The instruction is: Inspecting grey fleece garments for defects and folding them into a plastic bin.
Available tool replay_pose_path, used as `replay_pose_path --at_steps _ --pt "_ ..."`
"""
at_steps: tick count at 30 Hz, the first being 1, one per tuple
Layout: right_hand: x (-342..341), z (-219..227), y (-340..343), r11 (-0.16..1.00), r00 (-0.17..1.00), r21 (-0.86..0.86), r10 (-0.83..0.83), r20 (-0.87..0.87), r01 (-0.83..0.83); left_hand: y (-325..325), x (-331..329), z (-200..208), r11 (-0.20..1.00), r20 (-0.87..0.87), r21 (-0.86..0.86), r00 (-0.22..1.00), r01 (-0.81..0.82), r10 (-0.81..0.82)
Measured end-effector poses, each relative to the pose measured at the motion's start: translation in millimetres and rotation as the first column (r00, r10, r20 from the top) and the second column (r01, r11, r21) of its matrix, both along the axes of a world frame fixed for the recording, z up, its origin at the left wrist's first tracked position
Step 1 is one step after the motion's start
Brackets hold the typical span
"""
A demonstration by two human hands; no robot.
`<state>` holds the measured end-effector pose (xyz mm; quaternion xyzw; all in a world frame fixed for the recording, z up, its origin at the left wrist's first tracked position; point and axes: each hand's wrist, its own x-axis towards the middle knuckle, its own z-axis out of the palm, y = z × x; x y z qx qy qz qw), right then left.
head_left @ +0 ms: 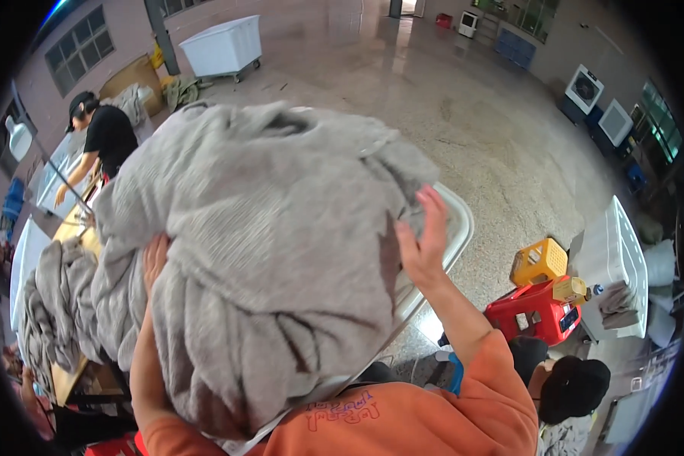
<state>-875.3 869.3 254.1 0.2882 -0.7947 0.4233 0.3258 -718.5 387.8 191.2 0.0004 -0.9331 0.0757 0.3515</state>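
The heap of grey fleecy cloth [281, 205], overfilling a white plastic tub [463, 220], should handle soft but heavy, best gathered by its thick side folds [182, 304], where the left hand [155, 262] rests, its fingers' hold unclear, while the right hand [424, 245], fingers spread, seems empty.

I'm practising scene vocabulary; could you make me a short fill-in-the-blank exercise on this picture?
Nearer the curved rim beside the grey fabric is the person's ____ hand.
The person's own top is coloured ____.
The far wheeled tub is coloured ____.

Missing words: right; orange; white.
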Motion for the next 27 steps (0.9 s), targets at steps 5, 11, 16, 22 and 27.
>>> replay_pose_path --at_steps 5,11,16,22,27 --pt "-98 20 -5 0.985 0.990 0.172 -0.007 -0.141 0.032 -26 26 54 0.672 -0.157 -0.679 0.952 -0.297 0.263" --pt "-189 -72 -30 0.853 0.559 0.118 0.222 0.799 -0.508 16 21 90 0.808 0.000 0.329 0.856 -0.488 0.517" --pt "-95 -87 -12 0.587 0.105 -0.235 0.486 0.868 -0.775 43 -32 80 0.875 0.078 0.284 0.919 -0.391 0.385" --pt "-43 -72 90 0.568 -0.148 -0.576 0.625 0.767 -0.587 79 -151 68 0.946 0.153 0.254 0.974 -0.202 0.167" --pt "-50 -35 102 0.587 0.018 -0.681 0.763 0.647 -0.438 107 -279 43 0.964 0.197 0.260 0.980 -0.051 -0.001"
